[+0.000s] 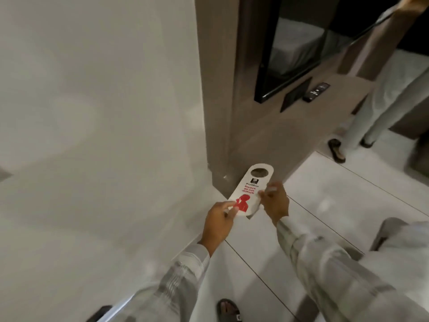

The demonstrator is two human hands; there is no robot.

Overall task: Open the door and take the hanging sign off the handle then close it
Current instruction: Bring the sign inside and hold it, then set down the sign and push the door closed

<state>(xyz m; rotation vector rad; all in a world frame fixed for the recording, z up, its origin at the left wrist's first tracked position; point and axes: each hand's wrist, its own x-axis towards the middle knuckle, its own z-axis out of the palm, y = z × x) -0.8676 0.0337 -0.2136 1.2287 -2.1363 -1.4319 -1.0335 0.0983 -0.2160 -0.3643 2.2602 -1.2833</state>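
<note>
Risk of creasing or dropping the white card door hanger with red print (246, 191) — pinched only at its near edges, left hand (218, 219) and right hand (275, 202) both clamped on it, clear of any handle. Glossy pale tiled floor (336, 205) below; beige door edge (218, 112) just beyond, plain white wall (92, 112) at left.

Floor (348, 205): pale glossy tiles w/ dark seams; sandalled foot (228, 310) on it; second, prob. mirrored, sandal (336, 151).
</note>
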